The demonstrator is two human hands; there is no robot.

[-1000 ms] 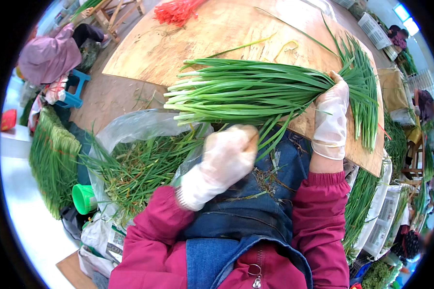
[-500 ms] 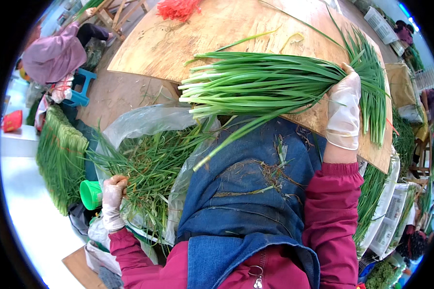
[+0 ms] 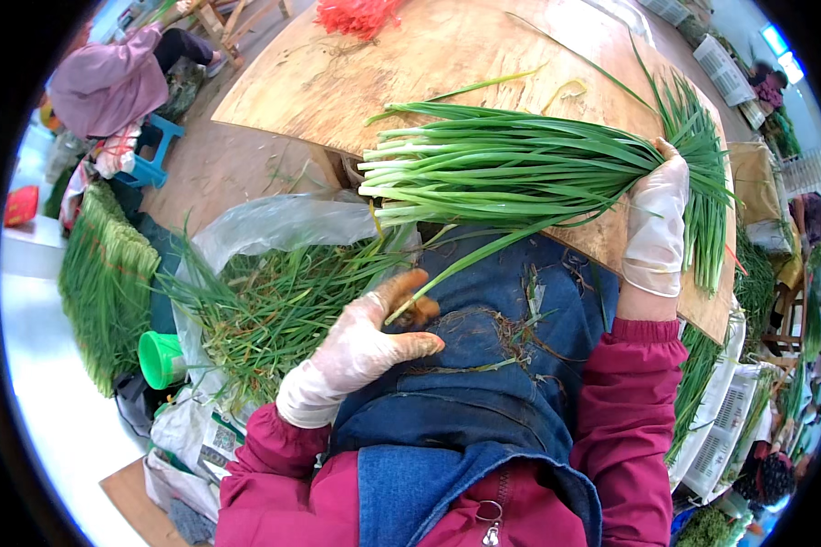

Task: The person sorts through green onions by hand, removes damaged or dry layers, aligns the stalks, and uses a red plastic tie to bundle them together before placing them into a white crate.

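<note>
A thick bunch of garlic chives lies across the near edge of the wooden table, its pale cut ends to the left. My right hand, in a whitish glove, is wrapped round its leafy end. One stalk hangs loose from the bunch down towards my lap. Beside that stalk's pale tip is my left hand, gloved with bare fingertips, thumb and fingers apart and nothing gripped. A clear plastic bag full of loose, trimmed leaves stands left of my lap.
More chives rest on the table at right, with red ties at its far side. A green bucket and stacked chives stand at left. A person in pink sits by a blue stool.
My left hand has come away from the leaves in the bag and moved right to the hanging stalk, its fingers opening. My right hand keeps its hold on the bunch.
</note>
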